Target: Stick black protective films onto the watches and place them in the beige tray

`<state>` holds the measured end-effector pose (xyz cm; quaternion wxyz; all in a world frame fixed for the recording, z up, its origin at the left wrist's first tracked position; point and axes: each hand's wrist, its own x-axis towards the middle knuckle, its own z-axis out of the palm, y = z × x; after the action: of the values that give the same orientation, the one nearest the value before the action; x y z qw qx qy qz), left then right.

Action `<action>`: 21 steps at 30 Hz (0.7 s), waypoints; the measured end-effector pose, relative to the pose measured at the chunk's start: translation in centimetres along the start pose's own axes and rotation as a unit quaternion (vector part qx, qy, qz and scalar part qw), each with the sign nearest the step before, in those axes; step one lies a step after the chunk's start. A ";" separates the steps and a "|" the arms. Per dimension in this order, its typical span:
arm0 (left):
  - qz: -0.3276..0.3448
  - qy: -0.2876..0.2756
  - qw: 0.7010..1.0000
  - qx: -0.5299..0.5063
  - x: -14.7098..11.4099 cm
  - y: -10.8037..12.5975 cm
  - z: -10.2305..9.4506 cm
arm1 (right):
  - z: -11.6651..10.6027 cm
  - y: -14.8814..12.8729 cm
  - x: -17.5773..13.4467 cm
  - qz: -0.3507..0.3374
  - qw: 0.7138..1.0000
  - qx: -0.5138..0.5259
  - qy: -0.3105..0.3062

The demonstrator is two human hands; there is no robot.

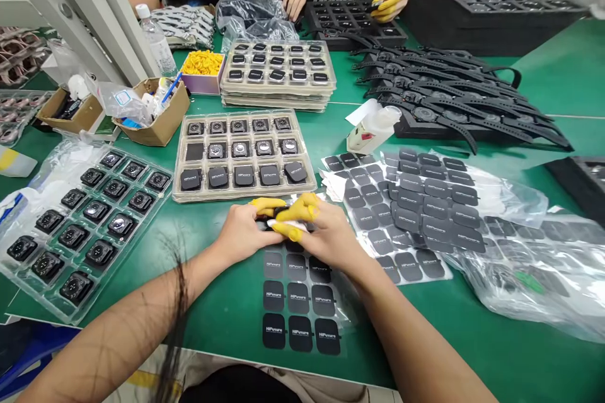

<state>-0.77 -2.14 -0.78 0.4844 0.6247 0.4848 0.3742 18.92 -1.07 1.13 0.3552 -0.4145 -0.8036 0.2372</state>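
My left hand (246,228), with yellow finger cots, is closed around a small dark piece (280,210), probably a watch case, mostly hidden by fingers. Against it is my right hand (328,230), also in finger cots, its fingers bent and pinching a slim white piece (286,225) whose kind I cannot make out. Beneath both hands lies a sheet of black HiFuture stickers (299,297). Just beyond, a plastic tray (176,184) holds watch cases, the front row covered by black stickers; one middle-row cell at the left has no watch case.
A clear tray (155,214) of watch cases lies left. More sticker sheets (425,208) overlap at right near a white bottle (374,130). Stacked trays (278,91), a box of yellow finger cots (202,66) and black-strapped watches (454,94) stand farther back. A co-worker's gloved hand (391,4) is opposite.
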 end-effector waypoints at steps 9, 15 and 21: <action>0.103 0.081 0.990 0.050 -0.5 -0.1 0.0 | -1.9 -0.3 -1.0 0.032 0.988 -0.101 0.116; 0.194 0.120 0.972 0.065 -0.8 -0.6 0.0 | 0.3 -1.3 -1.5 -0.009 0.985 -0.112 0.132; 0.124 0.133 0.983 -0.026 -0.6 -0.8 -0.1 | 3.1 -2.3 -2.0 -0.073 0.940 -0.233 0.240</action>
<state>-1.15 -2.62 -1.50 0.3818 0.6115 0.4539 0.5238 16.17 -4.26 0.00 0.4469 -0.4703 -0.7556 -0.0899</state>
